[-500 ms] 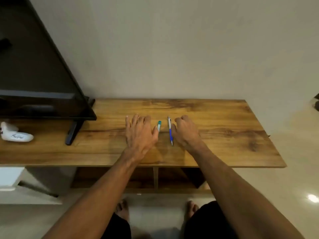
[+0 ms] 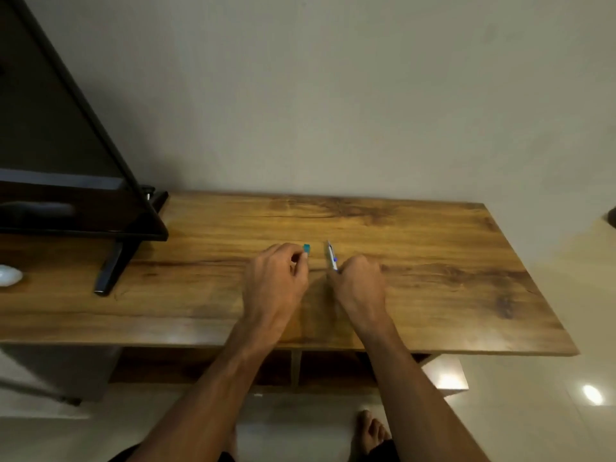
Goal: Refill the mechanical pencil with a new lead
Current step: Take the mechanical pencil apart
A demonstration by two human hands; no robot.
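A white and blue mechanical pencil (image 2: 332,259) sticks up and away from my right hand (image 2: 358,288), whose fingers are curled around its lower end. A small teal lead case (image 2: 306,248) shows at the fingertips of my left hand (image 2: 276,288), pinched between thumb and fingers. Both hands hover close together over the middle of the wooden table (image 2: 433,278). Most of the lead case is hidden by my fingers.
A black monitor (image 2: 66,161) on a dark stand (image 2: 115,265) fills the left of the table. A white object (image 2: 10,275) lies at the far left edge. The wall runs along the table's back. Shelves sit under the tabletop, and tiled floor lies to the right.
Both hands lay flat beside the pencil and the lead case on the table. Now the right hand has closed on the pencil and the left on the lead case, lifting them slightly.
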